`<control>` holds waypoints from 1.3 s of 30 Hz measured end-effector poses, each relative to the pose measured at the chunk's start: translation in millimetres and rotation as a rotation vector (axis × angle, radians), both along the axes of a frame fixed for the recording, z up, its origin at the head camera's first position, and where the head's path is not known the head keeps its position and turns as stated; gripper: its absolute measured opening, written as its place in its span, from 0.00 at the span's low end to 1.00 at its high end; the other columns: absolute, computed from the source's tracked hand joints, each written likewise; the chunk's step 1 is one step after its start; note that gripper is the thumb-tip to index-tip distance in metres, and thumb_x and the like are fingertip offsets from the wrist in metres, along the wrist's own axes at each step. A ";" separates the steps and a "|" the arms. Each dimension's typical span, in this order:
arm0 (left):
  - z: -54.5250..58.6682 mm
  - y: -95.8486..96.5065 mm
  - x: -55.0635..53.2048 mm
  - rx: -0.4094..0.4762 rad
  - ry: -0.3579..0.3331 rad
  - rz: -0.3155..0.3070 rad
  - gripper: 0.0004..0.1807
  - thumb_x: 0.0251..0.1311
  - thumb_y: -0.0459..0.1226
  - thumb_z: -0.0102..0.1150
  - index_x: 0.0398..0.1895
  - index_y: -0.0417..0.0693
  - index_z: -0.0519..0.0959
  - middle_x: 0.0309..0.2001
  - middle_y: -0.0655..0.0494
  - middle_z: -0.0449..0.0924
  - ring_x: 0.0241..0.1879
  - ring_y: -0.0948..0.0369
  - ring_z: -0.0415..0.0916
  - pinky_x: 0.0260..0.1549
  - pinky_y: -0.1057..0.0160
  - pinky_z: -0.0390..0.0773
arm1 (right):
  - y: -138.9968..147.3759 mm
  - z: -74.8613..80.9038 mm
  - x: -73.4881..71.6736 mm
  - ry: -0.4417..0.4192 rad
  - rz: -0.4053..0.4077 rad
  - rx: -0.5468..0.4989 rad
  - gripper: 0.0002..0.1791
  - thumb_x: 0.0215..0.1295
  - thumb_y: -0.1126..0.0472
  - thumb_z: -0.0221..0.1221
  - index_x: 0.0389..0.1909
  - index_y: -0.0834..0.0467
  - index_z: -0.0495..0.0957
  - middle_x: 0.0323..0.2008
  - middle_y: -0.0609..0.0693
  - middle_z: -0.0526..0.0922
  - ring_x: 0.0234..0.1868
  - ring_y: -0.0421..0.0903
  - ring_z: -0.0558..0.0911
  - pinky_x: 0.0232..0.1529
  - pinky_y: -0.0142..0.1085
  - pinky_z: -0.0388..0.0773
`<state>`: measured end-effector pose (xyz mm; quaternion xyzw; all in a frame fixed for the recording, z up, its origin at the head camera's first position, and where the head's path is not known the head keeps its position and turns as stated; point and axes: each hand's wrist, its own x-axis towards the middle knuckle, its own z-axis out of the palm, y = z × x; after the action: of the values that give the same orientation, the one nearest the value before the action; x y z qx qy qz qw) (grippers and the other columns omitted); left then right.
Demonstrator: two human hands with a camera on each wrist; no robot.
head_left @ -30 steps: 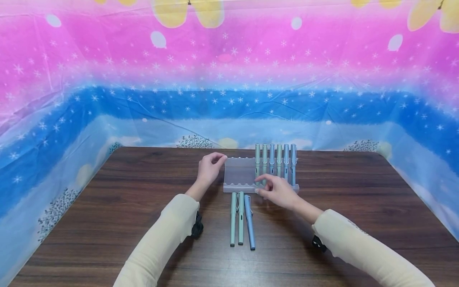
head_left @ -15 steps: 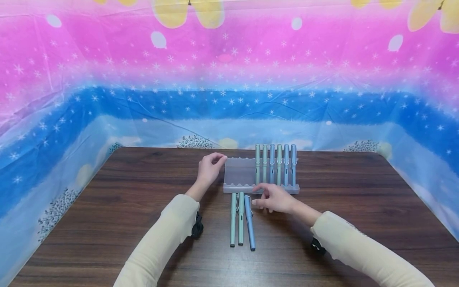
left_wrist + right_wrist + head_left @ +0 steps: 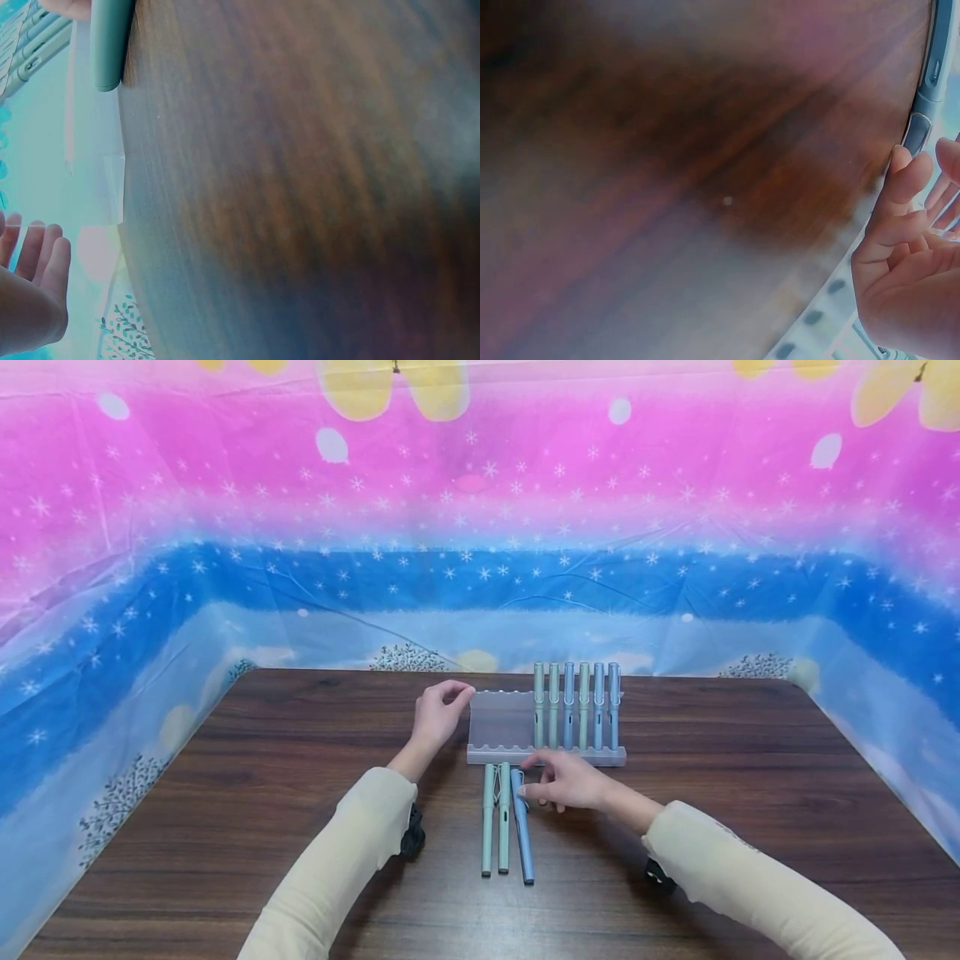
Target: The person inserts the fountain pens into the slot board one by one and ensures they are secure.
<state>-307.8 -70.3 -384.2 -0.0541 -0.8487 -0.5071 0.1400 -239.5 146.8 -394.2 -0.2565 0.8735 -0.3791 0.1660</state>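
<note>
At its upper left corner, my left hand [image 3: 438,717] pinches the clear pen rack [image 3: 498,720]. Several green and blue pens stand side by side in the rack's right part, among them a blue pen [image 3: 614,706] at the end. In front of the rack lie a green pen [image 3: 487,827], a second green pen [image 3: 504,827] and a loose blue pen [image 3: 525,835]. My right hand [image 3: 573,781] is at the cap end of that loose blue pen, thumb and forefinger apart. The right wrist view has its fingertips [image 3: 901,159] close by the cap; contact cannot be told.
Everything stands on a brown wood-grain table [image 3: 285,760]. A pink and blue patterned cloth [image 3: 480,527] hangs behind it and along both sides. The rack's left slots [image 3: 498,748] hold no pens.
My right hand has come away from the rack's front edge, down and left to the loose blue pen. The left hand stays at the rack's corner, and the pens have not moved.
</note>
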 end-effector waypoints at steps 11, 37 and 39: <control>0.1 0.1 -0.4 -0.006 -0.002 0.004 0.11 0.57 0.41 0.55 0.36 0.44 0.80 0.37 0.53 0.79 0.38 0.58 0.73 0.42 0.60 0.69 | -6.2 -0.6 1.1 0.029 -0.007 0.040 0.24 0.57 0.54 0.58 0.51 0.64 0.68 0.16 0.47 0.74 0.12 0.44 0.72 0.15 0.34 0.69; -0.3 -0.2 -0.3 -0.001 -0.013 0.001 0.11 0.57 0.42 0.55 0.37 0.45 0.80 0.37 0.54 0.79 0.38 0.59 0.73 0.42 0.61 0.69 | -5.3 -1.0 3.6 -0.010 -0.001 0.065 0.22 0.52 0.59 0.62 0.45 0.59 0.66 0.17 0.48 0.73 0.12 0.43 0.72 0.15 0.34 0.69; -0.4 -0.2 -0.4 -0.001 -0.013 0.001 0.11 0.57 0.42 0.55 0.37 0.45 0.80 0.37 0.54 0.79 0.38 0.59 0.73 0.42 0.61 0.69 | -5.2 -0.7 3.8 -0.014 -0.004 0.081 0.23 0.51 0.57 0.63 0.46 0.58 0.66 0.16 0.48 0.73 0.12 0.43 0.72 0.15 0.34 0.69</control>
<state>-308.2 -70.5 -384.6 -0.0506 -0.8498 -0.5071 0.1347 -235.6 141.7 -394.9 -0.2453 0.8874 -0.3455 0.1818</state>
